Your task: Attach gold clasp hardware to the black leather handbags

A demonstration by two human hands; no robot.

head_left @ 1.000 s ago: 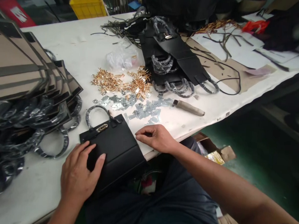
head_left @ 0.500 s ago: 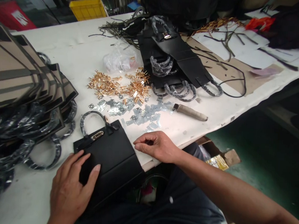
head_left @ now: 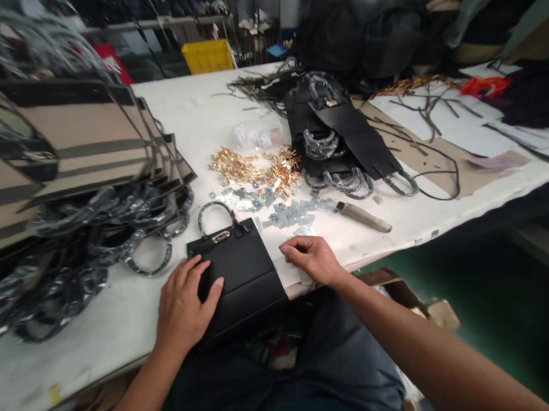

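Note:
A black handbag panel (head_left: 240, 271) lies at the table's front edge, with a plastic-wrapped handle (head_left: 216, 211) and a gold clasp (head_left: 221, 237) at its far end. My left hand (head_left: 185, 302) rests flat on its left side, fingers spread. Just right of the panel, over the table, my right hand (head_left: 313, 257) has its fingers curled and thumb drawn in to the index finger; whatever may be between them is hidden. Beyond the panel lie small silver metal plates (head_left: 288, 212) and piles of gold-coloured fittings (head_left: 233, 166).
Stacked bag panels with wrapped handles (head_left: 116, 134) crowd the left. A tool with a wrapped handle (head_left: 367, 217) lies right of the plates. Further back are more black panels (head_left: 354, 126), a clear plastic bag (head_left: 258, 133) and loose cords (head_left: 429, 109). A yellow crate (head_left: 208, 57) stands behind the table.
My view has swung left and up, showing more of the stacked panels. The hands hold nearly the same pose beside and on the black panel.

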